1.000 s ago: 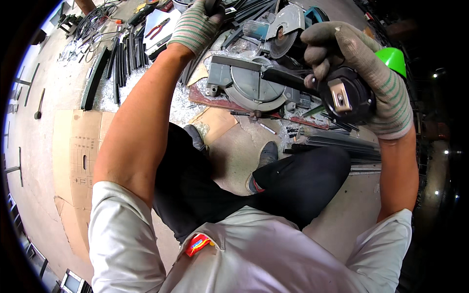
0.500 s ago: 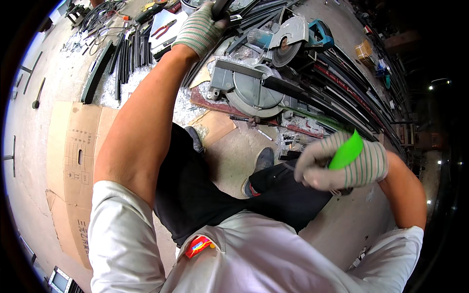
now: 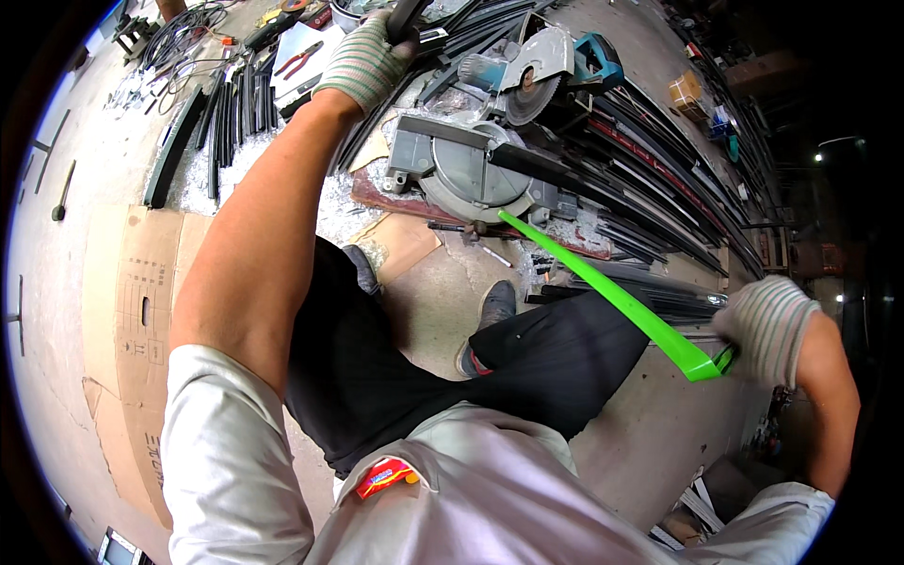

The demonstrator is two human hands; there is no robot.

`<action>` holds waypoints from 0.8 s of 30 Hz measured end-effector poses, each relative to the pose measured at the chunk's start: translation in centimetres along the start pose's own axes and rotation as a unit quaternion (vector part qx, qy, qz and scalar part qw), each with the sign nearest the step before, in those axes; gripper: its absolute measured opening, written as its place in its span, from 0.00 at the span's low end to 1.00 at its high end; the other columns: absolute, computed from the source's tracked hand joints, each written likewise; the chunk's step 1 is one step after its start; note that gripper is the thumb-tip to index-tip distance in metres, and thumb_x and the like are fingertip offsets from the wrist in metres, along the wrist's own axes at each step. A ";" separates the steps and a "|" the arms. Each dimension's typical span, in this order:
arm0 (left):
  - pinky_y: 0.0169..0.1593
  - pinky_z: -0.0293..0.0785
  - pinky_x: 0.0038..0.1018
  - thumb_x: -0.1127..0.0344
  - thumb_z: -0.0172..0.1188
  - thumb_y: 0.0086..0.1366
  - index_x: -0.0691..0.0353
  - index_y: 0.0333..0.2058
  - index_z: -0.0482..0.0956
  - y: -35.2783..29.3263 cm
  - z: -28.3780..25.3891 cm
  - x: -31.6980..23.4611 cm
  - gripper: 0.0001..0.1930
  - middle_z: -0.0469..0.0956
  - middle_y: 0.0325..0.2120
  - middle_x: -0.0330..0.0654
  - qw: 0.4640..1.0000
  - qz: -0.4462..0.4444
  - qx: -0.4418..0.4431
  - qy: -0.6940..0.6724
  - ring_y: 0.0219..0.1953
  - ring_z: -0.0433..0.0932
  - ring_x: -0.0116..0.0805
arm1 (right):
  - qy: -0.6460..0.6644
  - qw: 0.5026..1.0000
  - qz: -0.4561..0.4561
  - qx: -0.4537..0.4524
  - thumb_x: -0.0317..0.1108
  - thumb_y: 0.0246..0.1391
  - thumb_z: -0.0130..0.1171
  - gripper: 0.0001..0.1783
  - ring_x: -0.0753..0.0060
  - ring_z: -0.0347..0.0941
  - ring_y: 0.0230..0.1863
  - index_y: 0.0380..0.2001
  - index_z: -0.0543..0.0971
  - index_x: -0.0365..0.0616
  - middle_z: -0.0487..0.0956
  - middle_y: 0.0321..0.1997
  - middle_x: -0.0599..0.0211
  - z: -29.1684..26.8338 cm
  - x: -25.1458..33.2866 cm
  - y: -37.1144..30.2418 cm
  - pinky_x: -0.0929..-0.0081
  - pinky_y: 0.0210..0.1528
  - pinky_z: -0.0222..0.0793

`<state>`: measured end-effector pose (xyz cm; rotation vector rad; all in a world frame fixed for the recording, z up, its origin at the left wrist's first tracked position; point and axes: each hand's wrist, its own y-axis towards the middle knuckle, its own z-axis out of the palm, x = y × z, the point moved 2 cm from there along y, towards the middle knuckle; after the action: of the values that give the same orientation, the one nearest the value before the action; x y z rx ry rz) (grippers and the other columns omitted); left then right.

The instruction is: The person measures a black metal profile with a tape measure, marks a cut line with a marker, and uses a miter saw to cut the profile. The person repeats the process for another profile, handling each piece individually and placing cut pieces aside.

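Observation:
My left hand (image 3: 365,61), in a striped knit glove, reaches far forward and is closed round a dark bar (image 3: 407,19) that runs out of the top of the view. Out at the right is my right hand (image 3: 767,330), gloved alike and smeared by motion. A bright green film-like strip (image 3: 612,287) stretches taut from its fingers, across my right thigh, narrowing toward the saw's base. Beyond my feet sits a mitre saw with a grey round base (image 3: 476,174), its toothed blade (image 3: 534,99) raised. Where the strip's far end is attached, I cannot tell.
Long dark profiles (image 3: 650,179) lie piled right of the saw. Shorter dark pieces (image 3: 235,118) and red-handled pliers (image 3: 299,61) are at the far left. A flattened cardboard box (image 3: 146,282) covers floor at left; a marker pen (image 3: 494,256) lies near my feet.
My right hand has swung outward to the right. The green strip, earlier a short piece over that hand, is now drawn out long. My left hand keeps hold of the bar.

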<state>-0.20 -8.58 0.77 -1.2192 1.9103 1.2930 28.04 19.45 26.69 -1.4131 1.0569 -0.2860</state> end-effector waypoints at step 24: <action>0.54 0.75 0.46 0.54 0.62 0.67 0.64 0.55 0.73 -0.7 -1.4 1.6 0.24 0.82 0.43 0.62 0.991 0.017 0.044 0.123 0.48 0.81 0.62 | 0.208 0.944 0.220 -0.128 0.40 0.38 0.74 0.20 0.52 0.81 0.27 0.33 0.87 0.37 0.82 0.25 0.48 2.1 -8.5 -2.4 0.63 0.35 0.77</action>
<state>-0.27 -10.57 -0.26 -1.3579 2.1458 1.1032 25.95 26.51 32.00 -1.3250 1.7777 -0.1234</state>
